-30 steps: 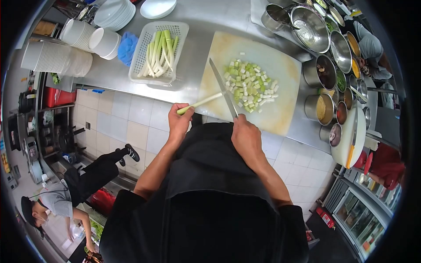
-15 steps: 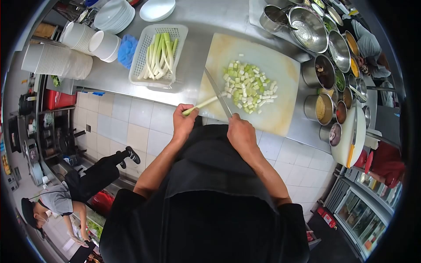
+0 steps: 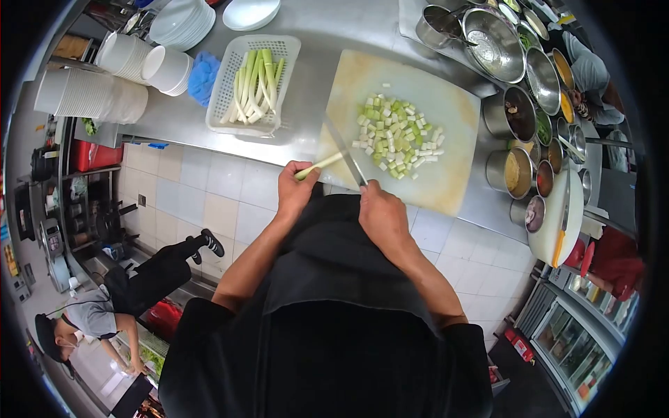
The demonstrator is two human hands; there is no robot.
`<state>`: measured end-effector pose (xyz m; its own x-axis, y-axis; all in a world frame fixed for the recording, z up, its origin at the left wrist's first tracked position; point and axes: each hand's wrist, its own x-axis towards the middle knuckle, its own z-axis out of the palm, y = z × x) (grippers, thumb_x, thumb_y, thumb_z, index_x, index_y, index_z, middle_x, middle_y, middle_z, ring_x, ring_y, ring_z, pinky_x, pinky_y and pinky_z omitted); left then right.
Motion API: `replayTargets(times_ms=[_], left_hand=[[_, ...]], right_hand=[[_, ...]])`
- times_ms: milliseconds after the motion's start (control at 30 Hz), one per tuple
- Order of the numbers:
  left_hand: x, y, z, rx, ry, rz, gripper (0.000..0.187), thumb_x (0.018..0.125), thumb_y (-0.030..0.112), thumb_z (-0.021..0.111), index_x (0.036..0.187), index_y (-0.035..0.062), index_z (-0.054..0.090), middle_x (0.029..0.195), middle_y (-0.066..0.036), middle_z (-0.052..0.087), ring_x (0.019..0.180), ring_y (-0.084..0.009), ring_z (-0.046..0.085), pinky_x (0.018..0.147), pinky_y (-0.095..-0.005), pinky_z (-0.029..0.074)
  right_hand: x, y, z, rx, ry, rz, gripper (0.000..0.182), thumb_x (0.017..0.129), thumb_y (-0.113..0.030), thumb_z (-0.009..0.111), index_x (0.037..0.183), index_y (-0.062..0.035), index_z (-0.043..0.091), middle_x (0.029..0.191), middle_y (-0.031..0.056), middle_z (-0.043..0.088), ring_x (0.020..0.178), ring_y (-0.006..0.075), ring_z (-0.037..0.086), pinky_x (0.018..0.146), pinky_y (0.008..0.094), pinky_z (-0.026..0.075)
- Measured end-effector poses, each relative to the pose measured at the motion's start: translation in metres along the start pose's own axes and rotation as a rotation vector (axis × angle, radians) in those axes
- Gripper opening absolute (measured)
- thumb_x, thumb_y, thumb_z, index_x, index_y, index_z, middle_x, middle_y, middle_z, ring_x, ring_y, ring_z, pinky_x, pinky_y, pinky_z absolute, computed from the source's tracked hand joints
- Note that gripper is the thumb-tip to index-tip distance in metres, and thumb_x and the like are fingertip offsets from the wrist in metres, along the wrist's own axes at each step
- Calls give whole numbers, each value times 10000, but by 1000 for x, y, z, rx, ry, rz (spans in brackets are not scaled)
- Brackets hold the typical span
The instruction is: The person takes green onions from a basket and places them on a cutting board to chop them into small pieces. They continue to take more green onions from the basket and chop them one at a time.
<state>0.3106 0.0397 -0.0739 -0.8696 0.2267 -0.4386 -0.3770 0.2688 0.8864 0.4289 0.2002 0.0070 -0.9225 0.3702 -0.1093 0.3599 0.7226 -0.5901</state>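
Note:
My left hand (image 3: 295, 187) is closed around the green end of a scallion stalk (image 3: 326, 164), whose pale end reaches over the near left edge of the cutting board (image 3: 446, 181). In my right hand (image 3: 383, 212) is the handle of a long knife (image 3: 345, 150). Its blade slants up to the left across the board and lies at the stalk's pale end. Just right of the blade, chopped scallion pieces (image 3: 397, 136), white and light green, are spread over the middle of the board. Further left, a white perforated basket (image 3: 289, 52) holds several whole scallion stalks (image 3: 259, 83).
Stacked white bowls (image 3: 104, 94), plates (image 3: 182, 24) and a blue plastic bundle (image 3: 203, 78) stand at the left of the steel counter (image 3: 306, 83). Metal pots and bowls (image 3: 516, 171) crowd the right side, near a second knife (image 3: 563, 216). A person (image 3: 97, 313) works at lower left.
The stalk in my left hand looks shorter, and the knife sits slightly lower. A cut piece now lies just right of the blade. The person at lower left has moved their hands.

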Motion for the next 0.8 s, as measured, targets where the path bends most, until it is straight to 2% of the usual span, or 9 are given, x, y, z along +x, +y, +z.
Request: replayTargets(times_ms=[67, 133, 200, 233, 267, 333, 533, 600, 800], left_hand=[[1, -4, 2, 24, 18, 42, 185, 841, 104, 732, 924, -11, 613, 834, -52, 636, 728, -101, 551, 650, -246, 457], [6, -7, 3, 52, 38, 91, 172, 831, 99, 737, 904, -7, 623, 835, -67, 650, 724, -130, 570, 650, -266, 467], [7, -9, 5, 387, 102, 439, 143, 794, 85, 751, 865, 15, 649, 845, -107, 666, 749, -237, 597, 675, -338, 486], [10, -4, 10, 435, 110, 587, 133, 749, 65, 759, 835, 36, 662, 869, -131, 657, 813, -329, 582, 725, -404, 483], [16, -2, 17, 431, 111, 587, 133, 749, 65, 759, 835, 36, 662, 869, -131, 657, 813, -329, 582, 725, -404, 483], [28, 4, 28, 530, 62, 758, 156, 723, 52, 764, 838, 37, 661, 862, -127, 641, 844, -335, 570, 755, -417, 472], [39, 9, 41, 546, 9, 695, 194, 688, 9, 763, 849, 45, 661, 876, -117, 632, 860, -329, 572, 770, -416, 471], [39, 11, 42, 548, 1, 686, 202, 684, 4, 766, 852, 47, 662, 876, -115, 631, 860, -325, 574, 772, -413, 472], [36, 13, 42, 530, -42, 635, 240, 680, 14, 780, 892, 45, 671, 879, -108, 632, 882, -313, 575, 808, -407, 477]], right_hand=[[2, 15, 21, -92, -129, 28, 165, 927, -129, 509, 863, 17, 551, 675, 236, 641, 620, 424, 643, 586, 523, 526], [8, 15, 14, -78, -106, 58, 167, 929, -133, 513, 874, 18, 556, 684, 238, 642, 632, 431, 640, 599, 532, 521], [7, 20, 9, -62, -96, 104, 169, 931, -138, 517, 884, 18, 561, 694, 240, 643, 644, 437, 638, 612, 540, 516], [10, 25, 5, -54, -55, 121, 170, 935, -142, 518, 899, 17, 565, 700, 241, 644, 663, 443, 637, 630, 548, 509], [12, 29, 2, -47, -14, 136, 172, 940, -146, 519, 914, 16, 570, 707, 242, 645, 682, 449, 636, 648, 555, 502], [13, 28, -5, -65, -4, 136, 172, 943, -149, 522, 929, 14, 574, 707, 245, 643, 711, 449, 637, 668, 554, 496], [2, 12, -13, -10, 7, 147, 183, 948, -152, 516, 890, 17, 557, 697, 237, 641, 681, 440, 637, 638, 548, 498], [7, 20, -3, -67, -75, 154, 167, 939, -135, 514, 876, 16, 543, 696, 232, 644, 673, 432, 642, 628, 542, 502], [-3, -2, -22, -25, 4, 123, 95, 887, -70, 507, 898, 20, 536, 699, 245, 646, 692, 432, 654, 644, 534, 516]])
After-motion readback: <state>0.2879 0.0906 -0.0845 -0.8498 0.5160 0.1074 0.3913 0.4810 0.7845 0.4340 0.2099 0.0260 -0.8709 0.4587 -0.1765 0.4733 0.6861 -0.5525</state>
